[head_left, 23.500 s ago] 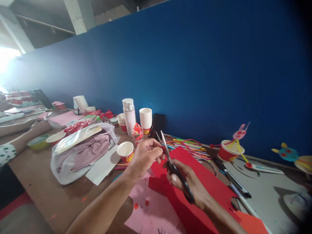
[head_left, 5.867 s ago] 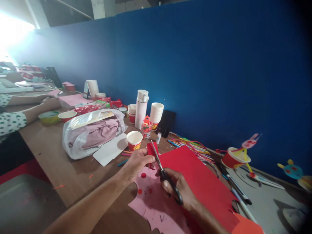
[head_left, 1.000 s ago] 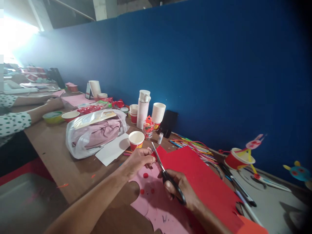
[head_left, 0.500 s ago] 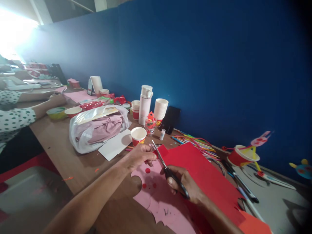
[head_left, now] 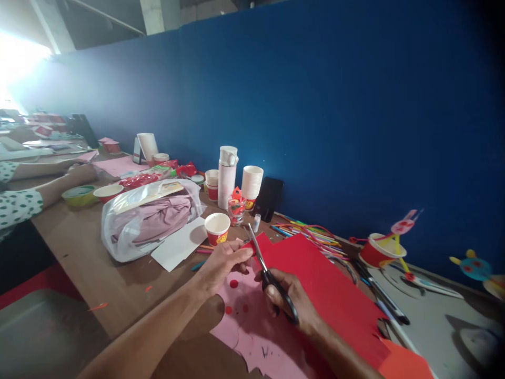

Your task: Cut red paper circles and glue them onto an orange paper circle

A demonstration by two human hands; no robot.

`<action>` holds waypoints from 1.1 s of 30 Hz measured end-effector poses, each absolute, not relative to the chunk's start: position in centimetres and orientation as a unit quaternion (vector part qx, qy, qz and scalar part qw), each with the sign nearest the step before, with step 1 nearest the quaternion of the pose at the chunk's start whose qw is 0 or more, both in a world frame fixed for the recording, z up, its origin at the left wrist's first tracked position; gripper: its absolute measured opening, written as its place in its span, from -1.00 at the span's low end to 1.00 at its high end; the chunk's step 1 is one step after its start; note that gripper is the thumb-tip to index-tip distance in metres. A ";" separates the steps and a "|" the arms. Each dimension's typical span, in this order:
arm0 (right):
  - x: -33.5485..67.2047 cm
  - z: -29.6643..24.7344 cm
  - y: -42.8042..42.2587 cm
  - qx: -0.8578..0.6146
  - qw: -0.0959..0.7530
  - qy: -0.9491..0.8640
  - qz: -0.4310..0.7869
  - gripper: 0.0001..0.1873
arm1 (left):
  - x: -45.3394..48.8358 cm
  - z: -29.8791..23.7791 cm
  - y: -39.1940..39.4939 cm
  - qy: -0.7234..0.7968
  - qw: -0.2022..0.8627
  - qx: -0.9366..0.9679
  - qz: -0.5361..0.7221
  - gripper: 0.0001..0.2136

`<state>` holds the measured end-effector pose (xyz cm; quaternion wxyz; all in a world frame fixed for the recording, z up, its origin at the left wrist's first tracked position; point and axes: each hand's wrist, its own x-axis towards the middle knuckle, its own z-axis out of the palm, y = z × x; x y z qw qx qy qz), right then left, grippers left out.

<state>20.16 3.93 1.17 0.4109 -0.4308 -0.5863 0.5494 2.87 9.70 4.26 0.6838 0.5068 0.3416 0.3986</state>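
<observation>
The widest open ground is the bare desk (head_left: 79,247) left of the left hand (head_left: 223,263), reaching to the plastic bag (head_left: 150,218) and the flat white sheet (head_left: 177,245) beside it. Ahead it is crowded: a paper cup (head_left: 216,228) just beyond the fingers, then a jar (head_left: 236,208), a flask (head_left: 226,176), a cup stack (head_left: 251,184) and a black stand (head_left: 272,197) near the blue wall (head_left: 315,105) (little room behind them). Between the hands, the scissors (head_left: 268,273) in the right hand (head_left: 290,302) slant upward at the red paper (head_left: 260,245) that the left pinches. To the right the red sheet (head_left: 327,295) lies flat, with straws (head_left: 311,237), pens (head_left: 379,295) and a cup craft (head_left: 381,250) along its far edge. A co-worker's arm (head_left: 51,189) rests far left.
</observation>
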 end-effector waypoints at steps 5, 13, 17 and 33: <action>19.9 1.0 3.7 -0.417 0.417 -0.584 0.558 -0.43 | 3.5 4.1 9.3 0.354 0.658 0.495 0.443 -0.83; 19.8 0.8 3.5 -0.402 0.402 -0.600 0.563 -0.45 | 3.1 4.6 9.3 0.402 0.614 0.520 0.437 -0.89; 19.9 0.5 3.5 -0.398 0.403 -0.597 0.568 -0.46 | 3.0 4.8 9.4 0.398 0.624 0.514 0.434 -0.91; 19.8 0.6 3.6 -0.414 0.395 -0.582 0.577 -0.43 | 2.8 4.7 9.8 0.401 0.638 0.513 0.411 -0.91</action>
